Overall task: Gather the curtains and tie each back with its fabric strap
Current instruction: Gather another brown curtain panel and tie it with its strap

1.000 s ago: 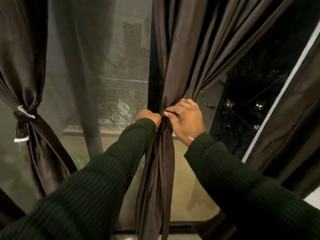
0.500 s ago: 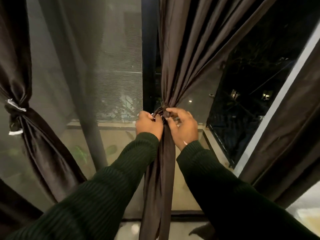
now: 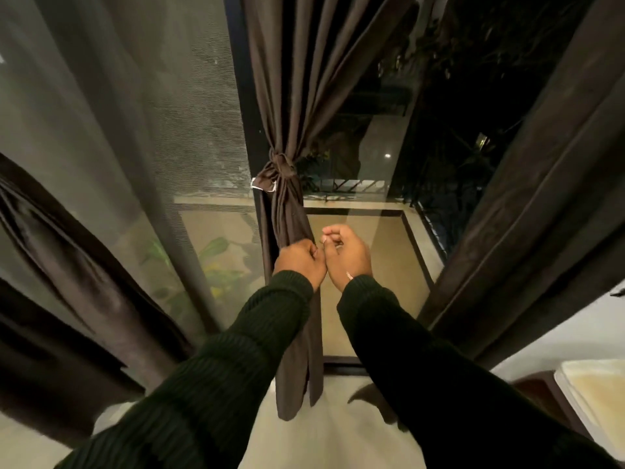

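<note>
- A brown curtain hangs gathered in front of the dark window frame, cinched at mid-height by its fabric strap, which is knotted around the bundle with a white-edged end sticking out to the left.
- Below the knot, the gathered cloth falls straight to the pale floor.
- The left hand, in a dark green ribbed sleeve, rests against the lower bundle with its fingers curled around the cloth's right edge.
- The right hand hovers just beside it, clear of the cloth, fingers curled loosely inward and holding nothing that can be made out.
- The two hands touch at the knuckles, well below the strap.
- A second brown curtain sweeps across the lower left, blurred; whether it is tied cannot be told.
- A third dark curtain hangs along the right side.
- Sheer mesh covers the left pane; night-time railings and a distant light show through the right glass.
- A cream cushion sits at the lower right edge.
</note>
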